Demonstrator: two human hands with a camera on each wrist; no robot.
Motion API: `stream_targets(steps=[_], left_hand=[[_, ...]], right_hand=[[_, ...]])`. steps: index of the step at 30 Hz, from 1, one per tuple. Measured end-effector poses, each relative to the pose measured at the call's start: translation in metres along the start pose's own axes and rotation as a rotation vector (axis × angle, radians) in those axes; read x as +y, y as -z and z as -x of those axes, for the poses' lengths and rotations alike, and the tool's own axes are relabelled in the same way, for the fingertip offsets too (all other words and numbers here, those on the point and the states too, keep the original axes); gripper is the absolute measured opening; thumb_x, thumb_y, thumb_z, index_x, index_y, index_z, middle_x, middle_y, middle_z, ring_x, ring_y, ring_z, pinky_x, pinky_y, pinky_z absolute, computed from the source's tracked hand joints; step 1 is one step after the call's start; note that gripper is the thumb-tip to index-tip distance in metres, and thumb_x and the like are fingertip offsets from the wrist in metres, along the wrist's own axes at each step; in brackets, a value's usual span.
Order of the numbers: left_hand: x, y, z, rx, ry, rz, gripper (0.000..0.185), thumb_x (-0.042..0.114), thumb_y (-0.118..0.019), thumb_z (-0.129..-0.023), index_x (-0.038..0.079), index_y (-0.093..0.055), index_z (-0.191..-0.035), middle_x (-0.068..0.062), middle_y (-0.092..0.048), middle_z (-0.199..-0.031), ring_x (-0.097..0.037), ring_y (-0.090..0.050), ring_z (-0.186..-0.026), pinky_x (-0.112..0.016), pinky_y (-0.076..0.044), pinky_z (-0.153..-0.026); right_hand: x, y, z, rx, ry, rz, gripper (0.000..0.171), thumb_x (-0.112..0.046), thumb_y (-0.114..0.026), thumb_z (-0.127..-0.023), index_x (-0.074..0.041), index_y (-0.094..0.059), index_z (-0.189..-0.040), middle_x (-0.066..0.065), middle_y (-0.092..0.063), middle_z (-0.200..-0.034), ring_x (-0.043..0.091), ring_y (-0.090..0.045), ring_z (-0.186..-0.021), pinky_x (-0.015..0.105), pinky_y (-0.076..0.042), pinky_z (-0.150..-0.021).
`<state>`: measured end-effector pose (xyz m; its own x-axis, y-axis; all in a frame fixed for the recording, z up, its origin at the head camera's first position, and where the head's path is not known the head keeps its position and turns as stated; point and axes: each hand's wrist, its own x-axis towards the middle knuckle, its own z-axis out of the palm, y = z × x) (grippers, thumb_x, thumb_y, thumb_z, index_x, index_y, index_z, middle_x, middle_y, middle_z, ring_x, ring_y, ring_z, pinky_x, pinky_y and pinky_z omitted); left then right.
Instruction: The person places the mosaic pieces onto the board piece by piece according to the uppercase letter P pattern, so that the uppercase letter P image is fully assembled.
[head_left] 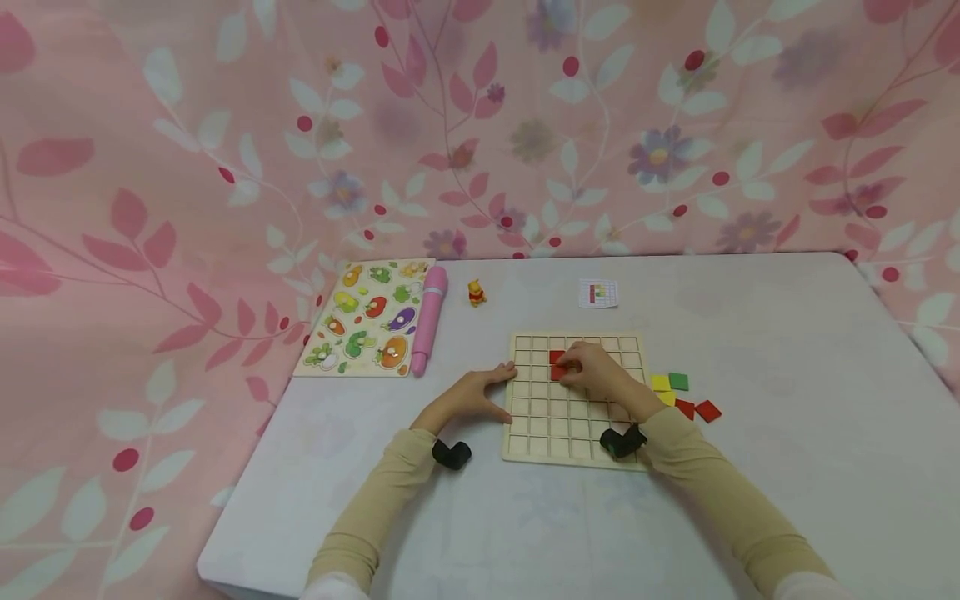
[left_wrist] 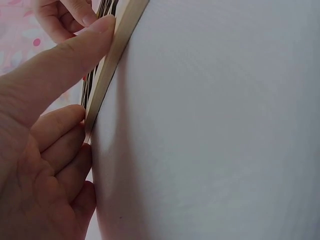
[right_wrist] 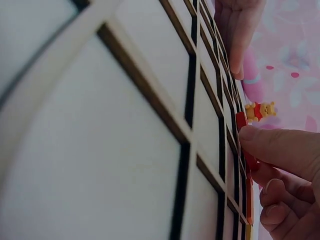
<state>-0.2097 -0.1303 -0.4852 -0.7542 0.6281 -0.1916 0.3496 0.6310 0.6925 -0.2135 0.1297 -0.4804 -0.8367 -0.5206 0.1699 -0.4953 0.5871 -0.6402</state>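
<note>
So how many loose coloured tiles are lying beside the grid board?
5, all just right of the board: two yellow, one green, two red. More could be hidden under the right hand.

No words, brand names or numbers can be read in any view. The small card (head_left: pixel 597 293) at twelve o'clock of the grid board (head_left: pixel 575 398) carries only a coloured square pattern, and the fruit puzzle (head_left: pixel 365 317) at ten o'clock bears pictures, no lettering.
</note>
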Motion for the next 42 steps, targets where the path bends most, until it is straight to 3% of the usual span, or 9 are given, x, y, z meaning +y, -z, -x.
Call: stream_targets(steps=[6, 16, 29, 42], left_hand=[[-0.0002, 0.0013, -0.0006, 0.003, -0.001, -0.01, 0.084, 0.028, -0.081, -0.064, 0.012, -0.04, -0.136, 0.005, -0.026, -0.142, -0.008, -0.021, -0.128, -0.026, -0.016, -0.103], [-0.0027, -0.0003, -0.0007, -0.001, -0.002, -0.001, 0.084, 0.028, -0.081, -0.064, 0.012, -0.04, -0.136, 0.005, -0.026, -0.142, -0.008, -0.02, -0.129, -0.026, -0.017, -0.103], [-0.0045, -0.0004, -0.0006, 0.01, -0.047, -0.008, 0.084, 0.028, -0.081, -0.063, 0.01, -0.041, -0.135, 0.004, -0.028, -0.141, -0.008, -0.022, -0.128, -0.026, -0.018, -0.103], [-0.0045, -0.0007, -0.0005, 0.012, -0.048, 0.0, 0.084, 0.027, -0.082, -0.063, 0.01, -0.041, -0.135, 0.003, -0.028, -0.141, -0.009, -0.022, -0.128, -0.027, -0.018, -0.103]], right_hand=[[-0.0029, 0.0011, -0.0023, -0.009, 0.004, 0.011, 0.023, -0.005, -0.073, -0.072, 0.004, -0.067, -0.093, 0.006, -0.056, -0.082, 0.02, -0.051, -0.073, 0.031, -0.044, -0.062], [-0.0058, 0.0002, -0.0044, -0.049, -0.075, 0.0, 0.024, -0.006, -0.073, -0.074, 0.002, -0.067, -0.096, 0.005, -0.055, -0.083, 0.018, -0.049, -0.072, 0.03, -0.044, -0.063], [-0.0017, -0.0017, -0.007, -0.046, -0.05, 0.052, 0.026, -0.008, -0.075, -0.072, 0.001, -0.067, -0.094, 0.004, -0.055, -0.081, 0.017, -0.048, -0.07, 0.029, -0.043, -0.061], [-0.0069, 0.0077, -0.0037, -0.038, -0.022, 0.008, 0.023, -0.006, -0.072, -0.074, 0.003, -0.067, -0.095, 0.008, -0.058, -0.087, 0.02, -0.051, -0.072, 0.031, -0.044, -0.061]])
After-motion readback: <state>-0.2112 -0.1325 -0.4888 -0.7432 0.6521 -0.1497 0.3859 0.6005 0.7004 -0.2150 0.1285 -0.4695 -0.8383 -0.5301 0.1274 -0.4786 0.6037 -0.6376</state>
